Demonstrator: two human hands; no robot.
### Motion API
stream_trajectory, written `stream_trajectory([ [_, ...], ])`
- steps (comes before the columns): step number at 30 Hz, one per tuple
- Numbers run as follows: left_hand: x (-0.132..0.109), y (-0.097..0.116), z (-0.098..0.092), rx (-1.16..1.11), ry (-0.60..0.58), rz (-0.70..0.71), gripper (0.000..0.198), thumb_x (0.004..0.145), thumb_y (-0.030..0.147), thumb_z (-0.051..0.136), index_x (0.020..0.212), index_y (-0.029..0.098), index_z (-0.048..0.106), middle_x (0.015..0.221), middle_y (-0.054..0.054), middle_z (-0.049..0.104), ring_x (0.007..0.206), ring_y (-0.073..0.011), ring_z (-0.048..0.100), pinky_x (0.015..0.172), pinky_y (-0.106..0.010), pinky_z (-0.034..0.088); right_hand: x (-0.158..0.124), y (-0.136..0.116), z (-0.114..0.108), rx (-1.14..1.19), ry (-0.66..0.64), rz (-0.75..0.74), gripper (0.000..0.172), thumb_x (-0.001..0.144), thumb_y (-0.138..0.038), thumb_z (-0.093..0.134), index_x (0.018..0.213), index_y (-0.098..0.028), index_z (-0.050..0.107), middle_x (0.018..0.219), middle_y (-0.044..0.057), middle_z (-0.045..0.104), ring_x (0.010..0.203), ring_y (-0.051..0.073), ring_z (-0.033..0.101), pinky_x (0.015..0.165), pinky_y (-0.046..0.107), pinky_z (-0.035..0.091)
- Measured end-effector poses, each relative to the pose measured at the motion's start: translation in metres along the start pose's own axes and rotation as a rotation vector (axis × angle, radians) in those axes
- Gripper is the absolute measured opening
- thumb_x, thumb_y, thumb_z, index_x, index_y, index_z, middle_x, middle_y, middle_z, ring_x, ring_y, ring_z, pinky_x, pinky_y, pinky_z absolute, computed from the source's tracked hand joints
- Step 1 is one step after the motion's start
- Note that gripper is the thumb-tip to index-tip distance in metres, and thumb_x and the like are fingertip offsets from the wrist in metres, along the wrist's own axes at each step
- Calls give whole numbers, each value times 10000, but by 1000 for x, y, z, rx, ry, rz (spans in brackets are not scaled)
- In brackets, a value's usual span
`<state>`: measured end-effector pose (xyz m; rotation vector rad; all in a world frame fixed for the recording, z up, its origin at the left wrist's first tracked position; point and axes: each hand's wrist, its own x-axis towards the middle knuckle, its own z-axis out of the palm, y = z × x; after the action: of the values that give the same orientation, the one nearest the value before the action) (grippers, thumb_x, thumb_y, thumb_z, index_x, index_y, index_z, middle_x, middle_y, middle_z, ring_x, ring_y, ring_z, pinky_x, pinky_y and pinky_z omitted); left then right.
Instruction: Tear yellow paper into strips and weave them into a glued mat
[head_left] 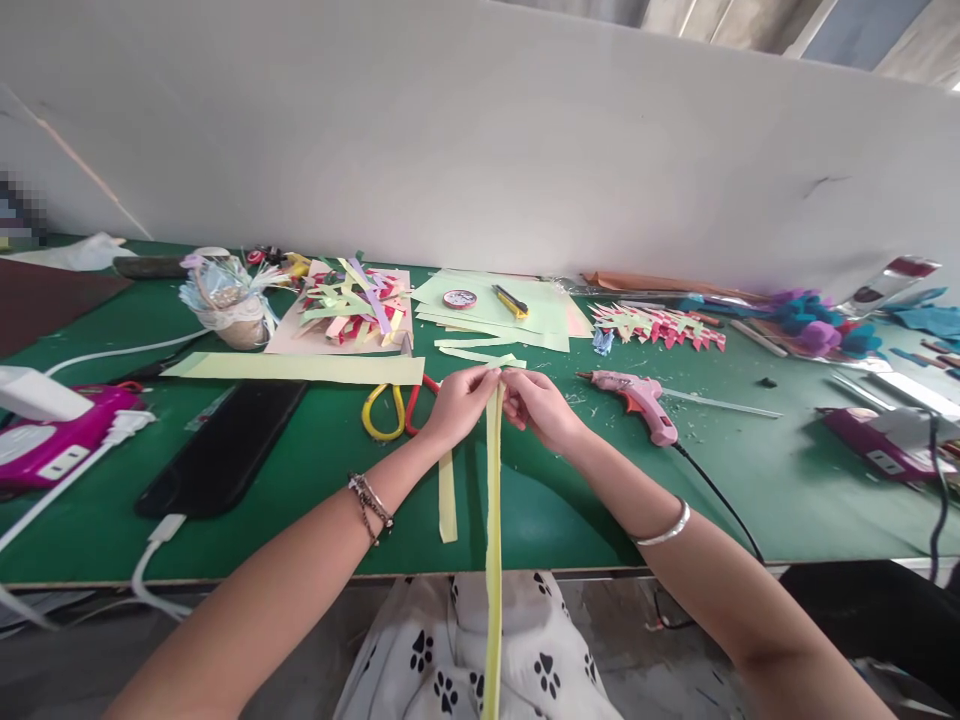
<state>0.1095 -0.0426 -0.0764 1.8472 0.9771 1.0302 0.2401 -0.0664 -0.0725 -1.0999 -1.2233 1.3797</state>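
Both my hands meet at the top end of a long pale yellow paper strip (493, 520), which hangs down past the table edge over my lap. My left hand (466, 402) pinches it from the left. From the right, my right hand (541, 405) grips the same end, fingers curled. Beneath my left wrist lies another short yellow strip (448, 500). Scissors (384, 412) with yellow and red handles rest just left of my left hand, their blades hidden under a wide yellow-green paper strip (300, 368). More pale folded strips (476, 350) lie behind my fingers.
A pink glue gun (637, 400) lies at right, its cord running off the front edge. A black phone (225, 450) charges at left. Paper sheets (450, 318) carry a tape roll (459, 299) and a utility knife (510, 300). Purple power strips (67, 440) flank the green table (750, 490).
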Motion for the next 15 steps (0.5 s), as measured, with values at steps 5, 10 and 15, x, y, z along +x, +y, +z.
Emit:
stream_trajectory([
  [5,0,-2,4,-2,58,-12,356,829,397,421,552,191,331,519,52,242,493,-95,239,476,-241,202,1,3,-1,-40,2,-22,299,791,-343,479,549,-181,411,397,-68,383,335,37,318,345,172,230],
  [10,2,-4,4,-34,90,-35,380,822,361,446,523,190,285,506,57,221,478,-82,215,472,-238,193,1,5,-1,-92,15,-2,293,791,-330,477,548,-172,443,372,-67,395,326,36,320,345,169,238],
  [15,1,0,1,-39,82,-67,399,835,390,430,516,187,302,485,59,221,460,-78,224,461,-234,194,-1,1,1,-94,35,0,278,772,-311,483,534,-170,451,378,-65,399,336,37,333,346,166,252],
])
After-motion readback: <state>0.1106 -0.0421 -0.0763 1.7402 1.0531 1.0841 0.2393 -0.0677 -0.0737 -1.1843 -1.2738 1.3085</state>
